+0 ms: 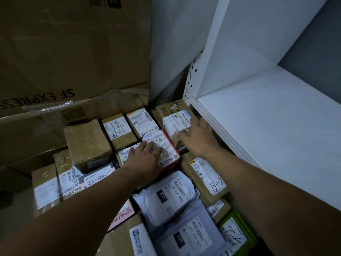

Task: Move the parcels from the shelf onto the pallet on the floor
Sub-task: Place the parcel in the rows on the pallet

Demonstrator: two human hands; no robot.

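Note:
Several labelled parcels lie packed together below me. My left hand (145,157) rests flat, fingers straight, on a red-edged box (170,146) with a white label. My right hand (195,138) lies with spread fingers on a brown carton (173,115) with a white label, just beside the lower edge of the white shelf (267,130). The shelf board in view is bare. The pallet is hidden under the parcels.
A large brown SF Express carton (64,61) stands at the back left. White plastic mailer bags (173,196) and a green box (238,231) lie nearer to me. A perforated white shelf post (191,78) rises at the corner by a grey wall.

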